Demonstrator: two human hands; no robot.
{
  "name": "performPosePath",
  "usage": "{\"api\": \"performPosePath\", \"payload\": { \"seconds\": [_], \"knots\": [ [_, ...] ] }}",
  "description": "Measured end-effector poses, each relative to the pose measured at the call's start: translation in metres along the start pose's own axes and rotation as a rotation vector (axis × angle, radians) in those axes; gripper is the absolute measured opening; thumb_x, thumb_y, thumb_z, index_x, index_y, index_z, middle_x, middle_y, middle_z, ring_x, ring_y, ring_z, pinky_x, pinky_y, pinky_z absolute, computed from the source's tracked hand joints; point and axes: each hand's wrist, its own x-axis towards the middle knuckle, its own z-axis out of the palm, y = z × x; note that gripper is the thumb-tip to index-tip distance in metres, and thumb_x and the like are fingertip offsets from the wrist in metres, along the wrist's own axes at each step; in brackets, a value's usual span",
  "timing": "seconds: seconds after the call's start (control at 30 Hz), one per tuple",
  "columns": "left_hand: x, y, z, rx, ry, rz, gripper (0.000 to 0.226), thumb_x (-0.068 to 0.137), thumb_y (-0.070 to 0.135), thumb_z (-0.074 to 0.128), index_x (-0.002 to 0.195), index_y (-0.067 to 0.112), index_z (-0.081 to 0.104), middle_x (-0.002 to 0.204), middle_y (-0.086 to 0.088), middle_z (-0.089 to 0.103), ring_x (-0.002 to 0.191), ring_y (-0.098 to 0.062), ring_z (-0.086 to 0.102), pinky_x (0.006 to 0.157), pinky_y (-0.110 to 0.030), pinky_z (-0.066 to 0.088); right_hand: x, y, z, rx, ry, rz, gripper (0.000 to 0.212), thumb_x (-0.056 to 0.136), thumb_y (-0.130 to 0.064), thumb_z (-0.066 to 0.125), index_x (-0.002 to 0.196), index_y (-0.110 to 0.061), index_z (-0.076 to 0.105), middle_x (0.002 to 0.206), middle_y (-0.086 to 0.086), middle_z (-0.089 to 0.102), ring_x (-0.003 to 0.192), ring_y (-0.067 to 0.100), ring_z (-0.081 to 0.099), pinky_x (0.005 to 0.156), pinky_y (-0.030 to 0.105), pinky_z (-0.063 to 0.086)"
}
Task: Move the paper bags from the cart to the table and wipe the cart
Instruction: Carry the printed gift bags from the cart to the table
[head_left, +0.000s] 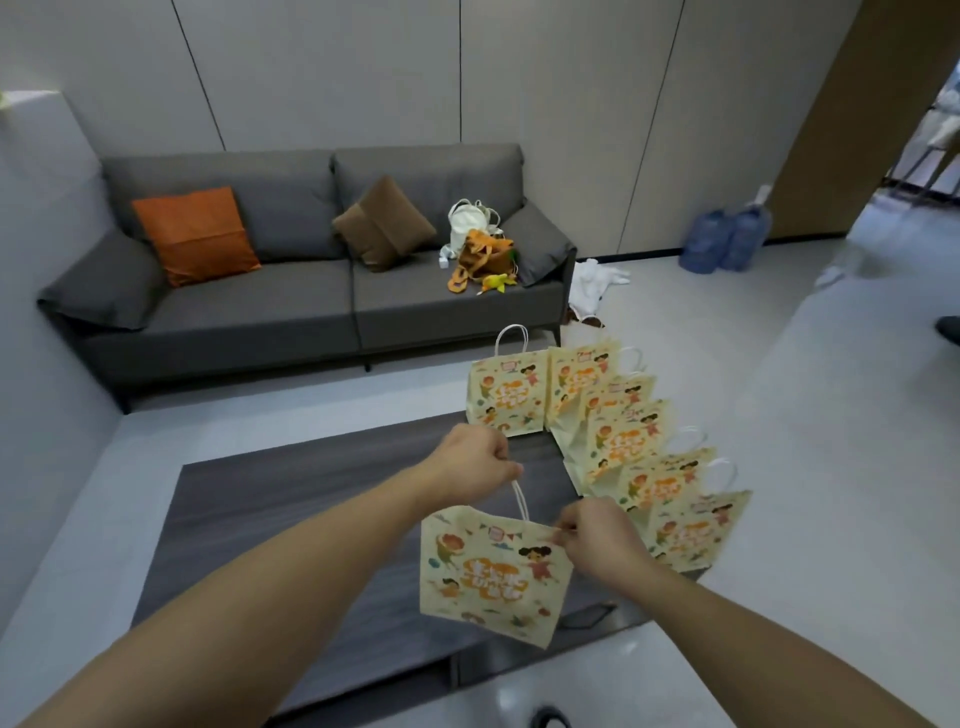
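- Your left hand (475, 460) grips the white cord handle (519, 501) of one bag (488, 571); the fingers are curled over the cord.
- Your right hand (592, 540) pinches the top right edge of the same bag.
- The bag hangs above the near right part of the desk (291, 519). Whether its bottom edge touches the top cannot be told.
- The bag's printed face is toward you. Its opening points up and away; its bottom points down toward you. It is tilted, the right bottom corner lowest. The long axis appears to run across the face, left to right.
- Beyond it, a row (628, 441) of like bags stands along the right edge of the desk, running from near right to the far corner. They overlap one another, handles up.
- Judged progress: most of the transfer is done. Set this bag down at the near end of the row.
- The cart is not in view. Bags left on it cannot be counted. Wiping is judged not yet begun; no cloth is in either hand.
- Behind the desk stands a sofa (311, 306).
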Motion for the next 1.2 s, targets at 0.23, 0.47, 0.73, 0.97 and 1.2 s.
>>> {"api": "performPosePath", "payload": {
  "seconds": [0.23, 0.47, 0.73, 0.97, 1.2],
  "knots": [
    [0.093, -0.013, 0.004, 0.030, -0.015, -0.062, 0.025, 0.092, 0.034, 0.067, 0.077, 0.015, 0.060, 0.085, -0.004, 0.061, 0.074, -0.016, 0.054, 0.066, -0.033, 0.049, 0.095, 0.019, 0.000, 0.004, -0.023, -0.030, 0.017, 0.094, -0.023, 0.062, 0.090, -0.022, 0.078, 0.083, -0.005, 0.071, 0.081, 0.014, 0.064, 0.068, 0.026, 0.047],
    [0.199, -0.011, 0.017, -0.001, -0.034, -0.235, 0.022, 0.094, 0.029, 0.065, 0.079, 0.012, 0.061, 0.079, -0.001, 0.059, 0.066, -0.012, 0.054, 0.056, -0.028, 0.046, 0.218, 0.047, -0.007, -0.029, -0.107, -0.041, 0.018, 0.094, -0.021, 0.062, 0.092, -0.020, 0.079, 0.094, 0.003, 0.075, 0.093, 0.022, 0.068, 0.074, 0.030, 0.050],
    [0.322, 0.002, 0.026, -0.065, 0.072, -0.377, 0.027, 0.094, 0.031, 0.060, 0.072, 0.016, 0.059, 0.084, -0.004, 0.062, 0.080, -0.022, 0.063, 0.066, -0.042, 0.060, 0.352, 0.077, -0.028, 0.039, -0.062, -0.015, 0.017, 0.093, -0.017, 0.061, 0.099, -0.013, 0.076, 0.094, 0.008, 0.072, 0.088, 0.025, 0.067, 0.069, 0.032, 0.048],
    [0.413, 0.001, 0.048, -0.080, 0.024, -0.423, 0.024, 0.100, 0.031, 0.055, 0.081, 0.016, 0.060, 0.082, -0.002, 0.060, 0.082, -0.021, 0.057, 0.065, -0.031, 0.046, 0.432, 0.092, -0.023, 0.105, -0.005, 0.078, 0.022, 0.091, 0.002, 0.051, 0.094, -0.010, 0.069, 0.096, 0.011, 0.066, 0.094, 0.029, 0.064, 0.072, 0.033, 0.047],
    [0.445, 0.002, 0.061, -0.149, 0.039, -0.417, 0.020, 0.101, 0.027, 0.054, 0.091, 0.013, 0.064, 0.083, 0.001, 0.060, 0.077, -0.019, 0.058, 0.059, -0.027, 0.044, 0.448, 0.109, -0.005, 0.103, -0.054, -0.014, 0.028, 0.088, 0.005, 0.052, 0.108, -0.007, 0.068, 0.113, 0.012, 0.062, 0.108, 0.029, 0.056, 0.085, 0.033, 0.045]
  ]
}}
